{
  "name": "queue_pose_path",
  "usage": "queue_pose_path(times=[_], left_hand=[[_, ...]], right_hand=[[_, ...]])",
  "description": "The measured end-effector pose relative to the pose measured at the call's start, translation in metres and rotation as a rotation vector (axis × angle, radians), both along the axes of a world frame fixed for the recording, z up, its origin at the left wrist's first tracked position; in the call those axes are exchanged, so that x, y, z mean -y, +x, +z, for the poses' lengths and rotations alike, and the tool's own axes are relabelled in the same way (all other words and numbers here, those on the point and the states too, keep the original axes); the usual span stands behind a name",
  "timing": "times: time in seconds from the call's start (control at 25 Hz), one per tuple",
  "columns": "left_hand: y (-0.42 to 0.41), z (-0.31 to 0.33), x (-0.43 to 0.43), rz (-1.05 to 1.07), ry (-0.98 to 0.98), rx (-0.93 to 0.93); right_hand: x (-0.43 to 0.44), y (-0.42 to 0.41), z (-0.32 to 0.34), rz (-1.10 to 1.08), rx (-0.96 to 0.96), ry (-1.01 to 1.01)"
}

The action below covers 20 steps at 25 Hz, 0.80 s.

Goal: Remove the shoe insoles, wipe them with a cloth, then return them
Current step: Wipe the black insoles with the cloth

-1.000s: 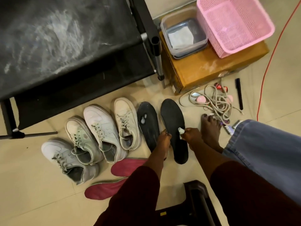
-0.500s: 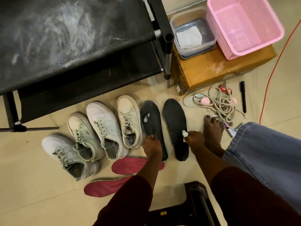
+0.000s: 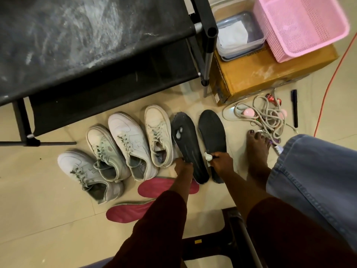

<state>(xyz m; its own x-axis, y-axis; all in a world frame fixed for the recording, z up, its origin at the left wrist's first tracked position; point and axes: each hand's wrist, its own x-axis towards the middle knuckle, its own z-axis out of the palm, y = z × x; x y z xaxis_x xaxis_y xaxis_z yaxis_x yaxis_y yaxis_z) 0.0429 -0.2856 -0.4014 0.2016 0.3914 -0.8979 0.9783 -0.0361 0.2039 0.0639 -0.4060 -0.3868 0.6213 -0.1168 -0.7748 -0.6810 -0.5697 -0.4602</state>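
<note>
Maroon long sleeves [image 3: 158, 229], lower centre; left hand [image 3: 183, 168] and right hand [image 3: 222, 163] bare; blue denim trouser leg [image 3: 313, 180], right; toenails [image 3: 251, 132] painted dark.

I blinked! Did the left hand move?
Yes. The left hand crossed the left black insole leftward, ending beside the nearest white shoe.
</note>
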Motion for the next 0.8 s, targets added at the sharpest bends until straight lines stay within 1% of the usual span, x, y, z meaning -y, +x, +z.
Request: queue_pose_path(times=[0.08,0.16,0.2,0.28,0.4,0.52,0.64,0.72,0.8], left_hand=[[-0.007,0.016,-0.001,0.177,-0.169,0.108],[-0.015,0.041,-0.002,0.37,-0.34,0.193],[-0.02,0.059,-0.004,0.425,-0.399,0.23],[-0.03,0.087,-0.011,0.464,-0.475,0.273],[-0.047,0.138,-0.022,0.538,-0.508,0.253],[-0.06,0.195,-0.025,0.639,-0.57,0.273],[-0.075,0.262,-0.025,0.689,-0.683,0.309],[-0.085,0.303,-0.026,0.696,-0.752,0.35],[-0.089,0.337,-0.028,0.736,-0.784,0.442]], right_hand=[[-0.002,0.001,0.018,-0.011,-0.03,0.019],[-0.003,-0.001,0.037,-0.119,-0.082,0.05],[-0.003,-0.003,0.051,-0.171,-0.084,0.078],[-0.005,-0.009,0.082,-0.17,-0.111,0.128],[-0.01,-0.021,0.138,-0.106,-0.122,0.183],[-0.02,-0.037,0.189,-0.043,-0.042,0.206],[-0.029,-0.056,0.25,-0.013,0.051,0.219],[-0.031,-0.065,0.294,-0.07,0.147,0.263],[-0.033,-0.069,0.336,-0.108,0.239,0.317]])
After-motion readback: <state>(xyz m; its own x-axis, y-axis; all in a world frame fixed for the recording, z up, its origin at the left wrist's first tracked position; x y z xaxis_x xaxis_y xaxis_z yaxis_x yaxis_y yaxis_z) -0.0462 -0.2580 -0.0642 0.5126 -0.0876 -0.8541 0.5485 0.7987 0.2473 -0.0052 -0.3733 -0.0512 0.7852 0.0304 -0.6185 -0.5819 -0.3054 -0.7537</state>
